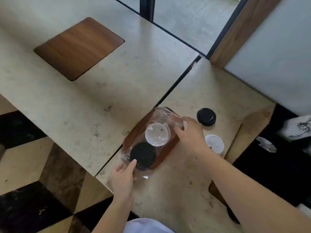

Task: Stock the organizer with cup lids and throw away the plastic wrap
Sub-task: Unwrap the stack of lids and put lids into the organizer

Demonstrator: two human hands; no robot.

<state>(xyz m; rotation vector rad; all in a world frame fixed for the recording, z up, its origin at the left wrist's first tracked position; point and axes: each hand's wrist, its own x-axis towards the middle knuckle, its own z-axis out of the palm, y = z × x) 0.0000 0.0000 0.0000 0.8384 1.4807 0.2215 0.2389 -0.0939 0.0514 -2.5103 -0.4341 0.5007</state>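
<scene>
The wooden organizer (pixel 170 149) is a dark brown box lying near the left edge of the pale stone counter (pixel 178 187), with clear, crinkled plastic wrap (pixel 165 115) draped over its top and spilling past its near end. Inside it, under the wrap, sit 2 stacks of cup lids: 1 black lid stack (pixel 143 154) in the near slot and 1 translucent white lid stack (pixel 157 134) just behind it. Loose on the counter to the right are 2 more lids, 1 black lid (pixel 206 117) farther off and 1 white lid (pixel 214 144) nearer, partly hidden by the right wrist. The left hand (pixel 123 178) has its index fingertip on the near rim of the black stack, fingers loosely spread and clamped on nothing. The right hand (pixel 190 133) rests at the organizer's right side, fingers curled against the wrap; whether it actually pinches the film cannot be told. A narrow dark gap separates this counter from a second slab (pixel 84 101) on the left, which carries 1 inset wooden panel (pixel 79 47). The counter in front of the organizer is bare.
</scene>
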